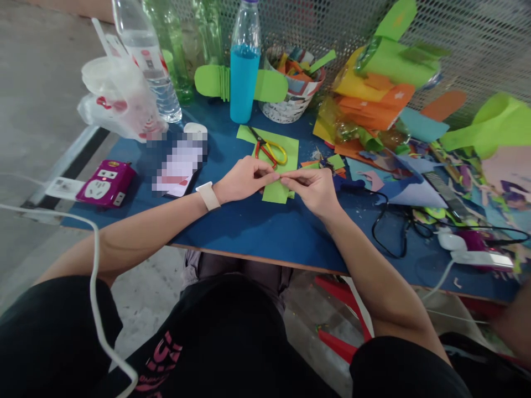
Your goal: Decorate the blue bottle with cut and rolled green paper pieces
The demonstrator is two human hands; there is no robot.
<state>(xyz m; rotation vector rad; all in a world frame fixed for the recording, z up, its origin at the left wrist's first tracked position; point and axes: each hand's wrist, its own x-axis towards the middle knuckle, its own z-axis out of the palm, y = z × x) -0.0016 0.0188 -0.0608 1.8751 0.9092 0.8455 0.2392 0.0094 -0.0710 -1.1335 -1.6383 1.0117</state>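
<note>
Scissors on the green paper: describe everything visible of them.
The scissors have slim, dark, metal-looking blades and two coloured handle loops, one red, one yellow, that look like plastic. They lie on the green paper, tips pointing away from the person and to the left, loops spread apart. The red loop's near end lies close to the left hand; whether they touch is unclear. Neither hand is holding them.

Room between forearms (166,225), scissors (259,140) beyond hands (318,192)
</note>
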